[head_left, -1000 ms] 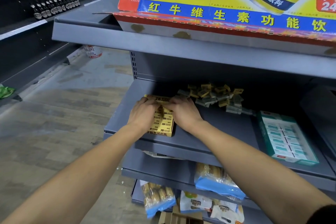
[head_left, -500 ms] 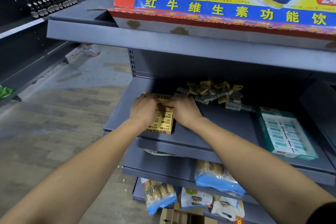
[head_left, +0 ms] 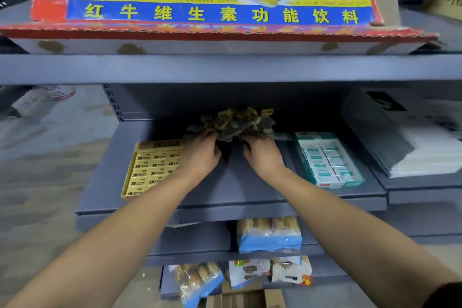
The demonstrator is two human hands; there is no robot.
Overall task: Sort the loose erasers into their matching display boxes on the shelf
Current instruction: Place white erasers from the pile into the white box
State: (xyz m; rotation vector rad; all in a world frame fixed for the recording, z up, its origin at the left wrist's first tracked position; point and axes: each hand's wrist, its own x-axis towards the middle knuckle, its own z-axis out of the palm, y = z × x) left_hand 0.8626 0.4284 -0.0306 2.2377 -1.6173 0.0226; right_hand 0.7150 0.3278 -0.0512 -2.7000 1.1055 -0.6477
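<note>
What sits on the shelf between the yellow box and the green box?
In the head view: both hands at the eraser pile, between the yellow box and green box.

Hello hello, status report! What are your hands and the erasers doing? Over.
Left hand and right hand both at the loose eraser pile, fingers curled into it. Yellow box left, green box right. Nothing in the way.

The head camera looks forward and down, close to the grey shelf.
</note>
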